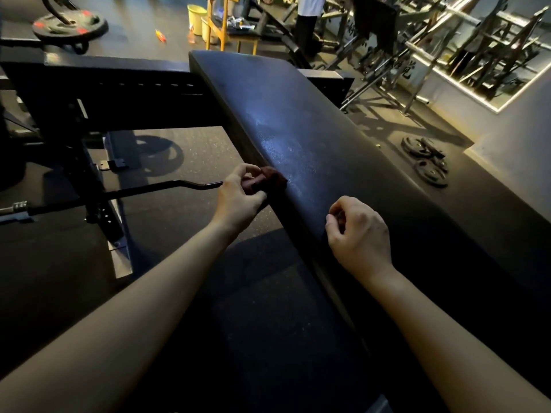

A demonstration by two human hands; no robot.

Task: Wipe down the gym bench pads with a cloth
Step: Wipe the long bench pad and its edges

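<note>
L hand (238,196) grips cloth (269,177); plates (432,173) beyond pad (298,129)

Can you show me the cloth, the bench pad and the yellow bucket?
cloth (272,177): head view, on its bunched front fold.
bench pad (298,123): head view, on its shiny top.
yellow bucket (195,17): head view, on its side wall.

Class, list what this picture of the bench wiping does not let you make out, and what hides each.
- Head view: most of the cloth, bunched inside the left hand.
- Head view: whether the right hand holds anything; its curled fingers hide the palm.
- Head view: near end of the bench pad, lost in shadow.
- Head view: the standing person, cut off by the top edge.
</note>
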